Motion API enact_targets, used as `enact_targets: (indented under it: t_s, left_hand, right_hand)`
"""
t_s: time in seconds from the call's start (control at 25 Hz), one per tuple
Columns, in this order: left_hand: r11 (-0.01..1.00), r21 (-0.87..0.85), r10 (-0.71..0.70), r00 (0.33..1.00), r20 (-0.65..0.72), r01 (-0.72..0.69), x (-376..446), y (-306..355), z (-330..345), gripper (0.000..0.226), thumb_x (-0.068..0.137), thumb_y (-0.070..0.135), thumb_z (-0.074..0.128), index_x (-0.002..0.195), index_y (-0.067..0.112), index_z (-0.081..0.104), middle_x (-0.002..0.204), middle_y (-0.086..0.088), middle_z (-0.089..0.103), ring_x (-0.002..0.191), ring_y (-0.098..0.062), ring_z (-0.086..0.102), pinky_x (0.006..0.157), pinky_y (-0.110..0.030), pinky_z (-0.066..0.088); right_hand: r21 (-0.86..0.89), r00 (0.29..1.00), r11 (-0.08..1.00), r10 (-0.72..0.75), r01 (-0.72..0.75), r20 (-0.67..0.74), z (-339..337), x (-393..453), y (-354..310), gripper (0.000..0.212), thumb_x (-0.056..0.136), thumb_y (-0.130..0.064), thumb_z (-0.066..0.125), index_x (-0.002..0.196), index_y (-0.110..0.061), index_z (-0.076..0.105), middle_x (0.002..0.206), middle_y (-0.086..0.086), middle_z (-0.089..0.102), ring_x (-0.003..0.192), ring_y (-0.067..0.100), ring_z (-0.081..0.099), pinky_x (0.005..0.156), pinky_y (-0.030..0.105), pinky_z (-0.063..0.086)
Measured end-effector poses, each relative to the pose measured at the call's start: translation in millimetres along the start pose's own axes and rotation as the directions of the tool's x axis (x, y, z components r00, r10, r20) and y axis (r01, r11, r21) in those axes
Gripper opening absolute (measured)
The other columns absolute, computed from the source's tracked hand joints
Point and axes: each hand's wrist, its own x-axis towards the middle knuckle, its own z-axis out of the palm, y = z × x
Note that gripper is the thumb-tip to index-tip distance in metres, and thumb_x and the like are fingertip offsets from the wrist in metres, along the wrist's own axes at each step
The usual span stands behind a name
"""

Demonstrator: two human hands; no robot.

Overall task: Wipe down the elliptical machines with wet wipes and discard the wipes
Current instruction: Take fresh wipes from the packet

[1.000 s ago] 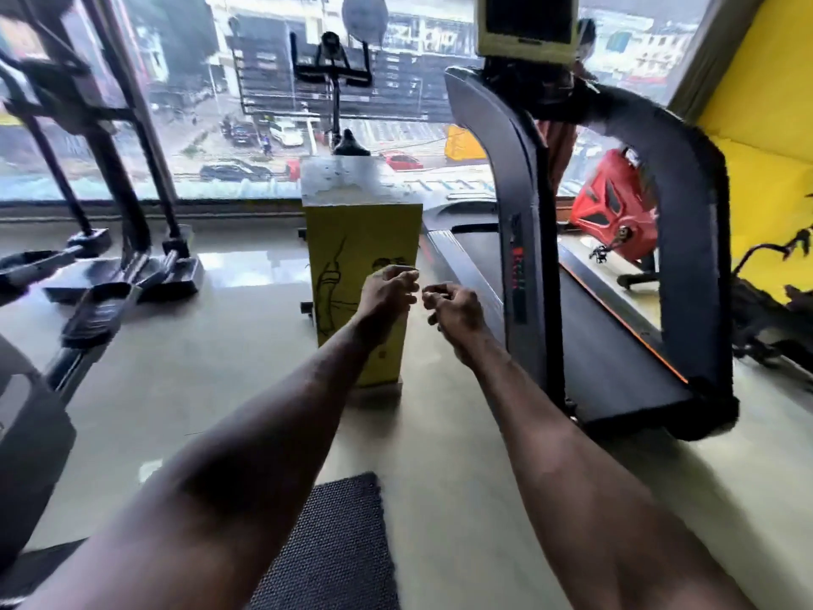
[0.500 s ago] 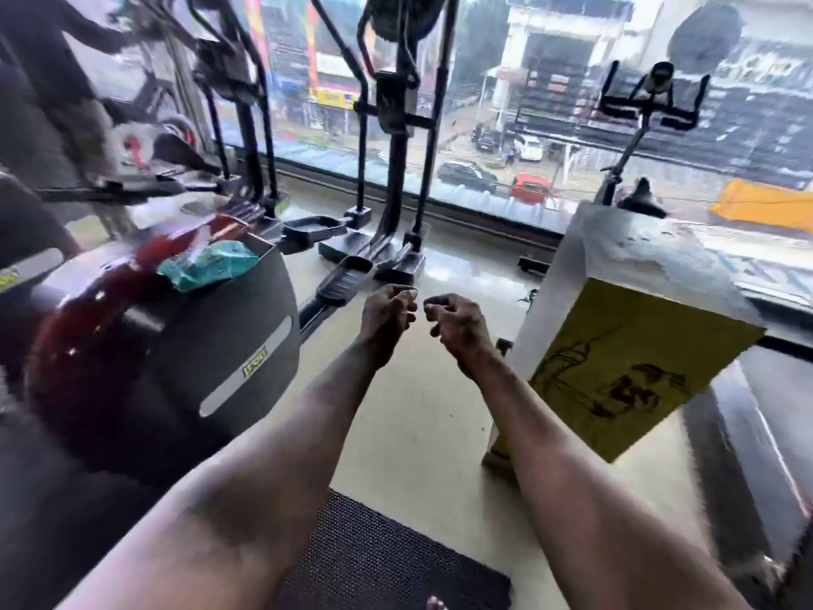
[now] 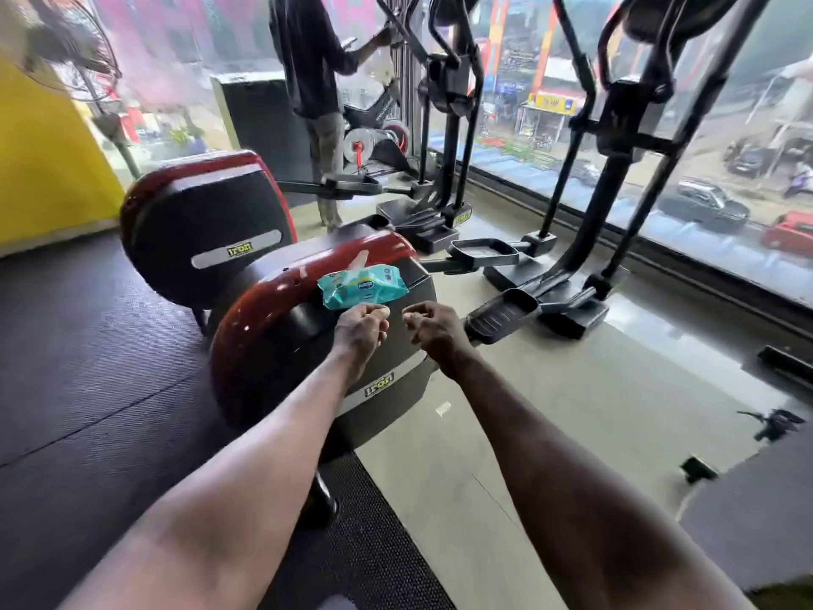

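Left hand [image 3: 360, 328] and right hand [image 3: 433, 328], both clenched and empty, just below teal plastic wet-wipe pack [image 3: 363, 287] on red-and-grey elliptical housing [image 3: 264, 328], base hidden by forearms

Wipes pack [image 3: 363, 286] just past the bare hands looks like crinkly glossy plastic film. The elliptical's housing [image 3: 281, 328] under it is shiny red plastic with matt grey panels. Floor mat [image 3: 88, 367] is rough, matt rubber; tiles [image 3: 572, 411] smooth and glossy.
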Motion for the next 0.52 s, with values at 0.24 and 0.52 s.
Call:
enact_targets:
  t_s: [0.24, 0.52]
  left_hand:
    - [0.987, 0.155, -0.022, 0.991, -0.135, 0.043, 130.0, -30.4, -26.1, 0.012, 0.087, 0.029, 0.061, 0.082, 0.019, 0.064, 0.079, -0.005, 0.067, 0.072, -0.026, 0.059, 0.068, -0.032, 0.048]
    - [0.773, 0.627, 0.029, 0.981, -0.194, 0.101, 281.7, -46.6, -35.0, 0.064, 0.076, 0.045, 0.075, 0.13, 0.02, 0.05, 0.127, -0.012, 0.052, 0.118, -0.03, 0.051, 0.1, -0.035, 0.044]
  right_hand:
    - [-0.063, 0.988, 0.997, 0.059, -0.05, 0.145, 46.7, 126.2, 15.1, 0.016, 0.091, -0.015, 0.062, 0.075, -0.02, 0.064, 0.075, 0.002, 0.064, 0.058, 0.012, 0.053, 0.055, 0.025, 0.043]
    - [-0.372, 0.982, 0.922, 0.159, -0.111, 0.101, 90.8, 258.9, 28.9, 0.022, 0.094, -0.013, 0.056, 0.11, -0.007, 0.07, 0.089, 0.006, 0.068, 0.079, 0.018, 0.062, 0.061, 0.014, 0.044]
